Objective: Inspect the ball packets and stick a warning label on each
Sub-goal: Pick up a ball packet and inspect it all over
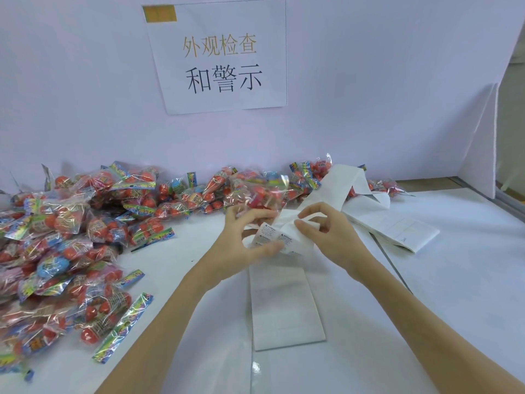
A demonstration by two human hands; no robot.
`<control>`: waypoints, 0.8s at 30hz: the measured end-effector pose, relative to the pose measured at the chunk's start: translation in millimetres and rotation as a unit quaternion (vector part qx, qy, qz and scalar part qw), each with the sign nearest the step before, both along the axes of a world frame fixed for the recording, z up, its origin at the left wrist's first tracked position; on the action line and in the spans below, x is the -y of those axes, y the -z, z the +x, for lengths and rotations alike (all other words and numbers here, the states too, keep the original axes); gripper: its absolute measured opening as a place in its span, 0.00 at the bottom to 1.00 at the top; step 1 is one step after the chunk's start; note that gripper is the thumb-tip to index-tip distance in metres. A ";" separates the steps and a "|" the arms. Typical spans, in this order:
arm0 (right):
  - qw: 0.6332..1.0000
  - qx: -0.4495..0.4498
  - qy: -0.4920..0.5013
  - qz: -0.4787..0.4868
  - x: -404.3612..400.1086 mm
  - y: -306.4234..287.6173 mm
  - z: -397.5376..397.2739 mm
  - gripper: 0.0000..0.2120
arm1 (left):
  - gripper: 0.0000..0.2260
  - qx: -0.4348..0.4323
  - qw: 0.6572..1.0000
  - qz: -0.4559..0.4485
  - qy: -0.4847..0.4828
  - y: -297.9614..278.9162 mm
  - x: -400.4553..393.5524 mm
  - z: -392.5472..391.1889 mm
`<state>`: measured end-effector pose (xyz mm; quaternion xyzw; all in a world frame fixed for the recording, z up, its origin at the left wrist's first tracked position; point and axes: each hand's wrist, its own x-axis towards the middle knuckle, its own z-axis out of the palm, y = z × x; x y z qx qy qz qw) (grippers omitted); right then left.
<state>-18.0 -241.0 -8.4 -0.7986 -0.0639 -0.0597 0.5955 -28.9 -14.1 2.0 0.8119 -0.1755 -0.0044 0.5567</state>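
**packline_newbie:** So where are we at here? Mid-frame, both hands are up off the white table (454,280). The left hand (241,240) has its fingers curled round a ball packet (260,191) and seems to be pinching the label strip (279,237) under its thumb too. The right hand (321,226) is nipping the strip's edge between thumb and fingertips, other fingers bent. Looks like it's peeling off one warning label, though I can't tell if any corner has lifted yet.

**sticker_vet:** Yeah, that's my read. You can make out two printed labels side by side on the strip right between the hands. The rest of the backing paper trails down toward the bottom middle and up to the upper right, over the folded stack (397,231).

**packline_newbie:** What could go wrong from here?

**sticker_vet:** Mostly the peel. Pull too fast and the label could curl and stick to itself, or to a fingertip. And since the left hand is juggling packet plus strip, the crinkly bag could slip, so the label lands crooked or over a wrinkle.

**packline_newbie:** And the big pile of packets (71,223) on the left?

**sticker_vet:** Can't tell labelled from unlabelled there. Drop a finished one back in and you could easily double-label or miss some.
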 end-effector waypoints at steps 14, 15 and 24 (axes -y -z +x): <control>0.913 0.337 -0.023 -0.229 -11.6 2.7 -6.4 0.08 | 0.05 0.072 0.990 0.014 -0.122 13.1 3.9 11.7; 0.905 0.346 -0.024 -0.247 -12.3 4.2 -5.9 0.08 | 0.05 0.075 0.990 0.019 -0.116 13.2 3.5 12.1; 0.875 0.401 0.001 -0.272 -7.9 4.8 -6.0 0.12 | 0.11 0.048 0.993 0.012 -0.112 10.2 5.6 10.3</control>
